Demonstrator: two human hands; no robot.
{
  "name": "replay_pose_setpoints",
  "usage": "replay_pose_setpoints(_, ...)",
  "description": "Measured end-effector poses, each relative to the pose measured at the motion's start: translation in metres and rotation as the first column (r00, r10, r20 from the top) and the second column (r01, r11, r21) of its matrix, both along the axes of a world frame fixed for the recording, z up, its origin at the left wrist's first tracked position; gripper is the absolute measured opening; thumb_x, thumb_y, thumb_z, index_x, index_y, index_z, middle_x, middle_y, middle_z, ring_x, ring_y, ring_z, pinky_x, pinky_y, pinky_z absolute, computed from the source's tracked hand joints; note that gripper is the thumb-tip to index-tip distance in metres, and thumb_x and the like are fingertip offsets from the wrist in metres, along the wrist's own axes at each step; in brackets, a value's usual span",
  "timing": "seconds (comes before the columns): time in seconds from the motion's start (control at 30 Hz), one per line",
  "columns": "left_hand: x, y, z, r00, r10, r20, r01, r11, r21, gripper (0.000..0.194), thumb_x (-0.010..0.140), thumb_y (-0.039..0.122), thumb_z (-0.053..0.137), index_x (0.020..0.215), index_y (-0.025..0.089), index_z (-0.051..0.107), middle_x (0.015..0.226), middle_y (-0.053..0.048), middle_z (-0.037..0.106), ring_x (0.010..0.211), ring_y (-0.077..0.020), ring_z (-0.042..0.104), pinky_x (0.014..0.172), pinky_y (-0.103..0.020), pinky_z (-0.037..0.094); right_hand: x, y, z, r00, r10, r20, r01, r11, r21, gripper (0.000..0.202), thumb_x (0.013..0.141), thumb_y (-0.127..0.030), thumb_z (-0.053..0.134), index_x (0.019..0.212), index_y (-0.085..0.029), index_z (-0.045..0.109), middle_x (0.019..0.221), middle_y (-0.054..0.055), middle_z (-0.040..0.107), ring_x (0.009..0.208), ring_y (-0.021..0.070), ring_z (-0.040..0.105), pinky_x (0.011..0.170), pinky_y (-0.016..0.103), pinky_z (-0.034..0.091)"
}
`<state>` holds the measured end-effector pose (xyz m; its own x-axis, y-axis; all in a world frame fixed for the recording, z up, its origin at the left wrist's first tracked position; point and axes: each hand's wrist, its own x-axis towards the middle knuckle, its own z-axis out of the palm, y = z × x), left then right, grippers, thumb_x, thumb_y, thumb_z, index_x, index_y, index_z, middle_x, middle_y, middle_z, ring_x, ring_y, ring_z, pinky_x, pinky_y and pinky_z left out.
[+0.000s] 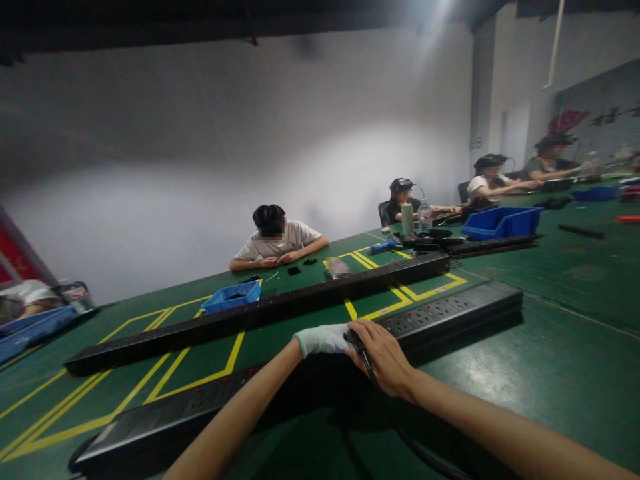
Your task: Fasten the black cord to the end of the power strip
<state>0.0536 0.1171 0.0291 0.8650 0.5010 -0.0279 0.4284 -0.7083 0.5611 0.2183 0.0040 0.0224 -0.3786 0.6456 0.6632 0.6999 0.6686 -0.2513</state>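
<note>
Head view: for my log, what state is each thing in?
Near long black socket strip: flat, sockets upward
Far long black strip: flat
Black cable end: held, seating hidden
Small blue plastic tray: open
Large blue plastic bin: open
Green cylindrical tumbler: upright
Clear plastic bottle: upright

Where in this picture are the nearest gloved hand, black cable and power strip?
Gloved left hand (pixel 326 339): head view, back of the hand.
Black cable (pixel 367 363): head view, upper stretch.
Nearest power strip (pixel 445 309): head view, socketed face.
</note>
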Motion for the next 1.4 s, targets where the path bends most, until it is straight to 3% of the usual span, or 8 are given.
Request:
replay_pose_setpoints(0.13,-0.013,-0.012,0.001,0.999,0.042,-0.032,-0.039,0.995,0.087,0.044,0.083,0.048,0.055,0.106,0.010,0.058,0.114,-0.013,0.061,0.100,-0.0289,0.056,0.091,-0.042,0.043,0.001,0.000,0.001,1.000,0.013,0.006,-0.013,1.000,0.012,0.036,0.090,-0.027,0.051,0.124,-0.016,0.045,0.122,0.013,0.056,0.112,0.0268,0.051,0.098,0.045,0.042)
replay_pose_setpoints(0.23,-0.022,-0.024,0.004,0.997,0.056,-0.046,-0.044,0.975,0.217,0.051,0.089,0.054,0.043,0.120,0.014,0.050,0.126,-0.013,0.054,0.110,-0.0289,0.053,0.097,-0.041,0.039,0.000,-0.001,0.001,1.000,0.007,0.005,-0.007,1.000,0.016,0.038,0.089,-0.027,0.052,0.124,-0.016,0.045,0.122,0.014,0.056,0.111,0.0272,0.052,0.097,0.045,0.043)
replay_pose_setpoints(0.43,-0.027,-0.044,0.011,0.988,0.098,-0.122,-0.031,0.886,0.463,0.051,0.095,0.055,0.028,0.116,0.015,0.050,0.115,-0.012,0.060,0.103,-0.0263,0.058,0.091,-0.039,0.045,0.000,-0.001,0.001,1.000,0.016,-0.001,-0.016,1.000,0.023,0.039,0.088,-0.028,0.053,0.125,-0.016,0.046,0.122,0.014,0.057,0.111,0.0268,0.053,0.096,0.045,0.044)
replay_pose_setpoints(0.73,-0.041,-0.076,0.021,0.980,0.172,-0.102,-0.082,0.809,0.582,0.049,0.098,0.049,0.027,0.135,0.019,0.039,0.132,-0.010,0.051,0.118,-0.0231,0.051,0.098,-0.038,0.042,0.000,-0.002,0.002,1.000,0.009,0.014,-0.009,1.000,0.000,0.042,0.088,-0.028,0.055,0.126,-0.014,0.045,0.122,0.014,0.057,0.110,0.0256,0.054,0.097,0.043,0.043)
replay_pose_setpoints(0.9,-0.060,-0.090,0.018,0.960,0.243,-0.139,-0.094,0.748,0.657,0.060,0.094,0.055,0.033,0.144,0.021,0.029,0.141,-0.013,0.042,0.124,-0.0280,0.045,0.102,-0.045,0.039,0.000,-0.002,0.002,1.000,0.010,0.004,-0.010,1.000,0.000,0.041,0.088,-0.027,0.054,0.125,-0.014,0.044,0.119,0.014,0.058,0.108,0.0248,0.055,0.097,0.043,0.044)
replay_pose_setpoints(1.07,-0.074,-0.100,0.026,0.946,0.262,-0.192,-0.101,0.798,0.594,0.058,0.096,0.053,0.031,0.146,0.027,0.024,0.147,-0.010,0.035,0.128,-0.0281,0.041,0.104,-0.047,0.036,-0.001,0.000,-0.001,1.000,0.014,-0.003,-0.014,1.000,0.009,0.041,0.087,-0.026,0.055,0.125,-0.014,0.044,0.118,0.014,0.058,0.107,0.0247,0.056,0.096,0.043,0.044)
replay_pose_setpoints(1.2,-0.075,-0.098,0.032,0.966,0.212,-0.146,-0.099,0.831,0.548,0.052,0.099,0.045,0.025,0.147,0.025,0.020,0.148,-0.008,0.033,0.131,-0.0232,0.039,0.108,-0.043,0.034,-0.001,0.001,-0.002,1.000,0.006,-0.008,-0.006,1.000,0.015,0.042,0.087,-0.026,0.055,0.126,-0.015,0.044,0.119,0.014,0.058,0.107,0.0252,0.056,0.096,0.043,0.044)
replay_pose_setpoints(1.4,-0.071,-0.064,0.009,0.994,0.107,0.008,-0.096,0.845,0.526,0.047,0.100,0.034,0.023,0.145,0.020,0.026,0.144,-0.006,0.040,0.130,-0.0153,0.040,0.109,-0.033,0.034,-0.001,0.000,0.000,1.000,0.009,-0.005,-0.009,1.000,0.022,0.038,0.088,-0.026,0.053,0.124,-0.014,0.045,0.117,0.014,0.059,0.106,0.0254,0.056,0.095,0.043,0.044)
